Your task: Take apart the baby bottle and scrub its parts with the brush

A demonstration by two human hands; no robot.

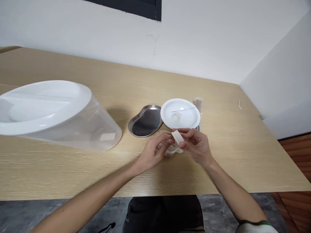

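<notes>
Between my two hands, in front of the white plate, is a roll of white tape (pixel 178 137). My right hand (pixel 196 145) has its fingers closed on the roll's right side. My left hand (pixel 155 149) is closed at the roll's left side, thumb and fingers pressed together near its edge; a pale strip (pixel 171 149) curves just below, and its exact hold is partly hidden. The white plate (pixel 179 123) holds a small whitish item (pixel 176 116) and a thin needle-like rod (pixel 184 110) across its right rim. A kidney-shaped metal tray (pixel 145 121) touches the plate's left side.
A large clear container with a white lid (pixel 55 106) lies at the left of the wooden table (pixel 121 174). Behind the plate's right side is a small pinkish packet (pixel 198 104), with a blue item (pixel 199 127) nearer. A thin pale strip (pixel 239 105) lies far right.
</notes>
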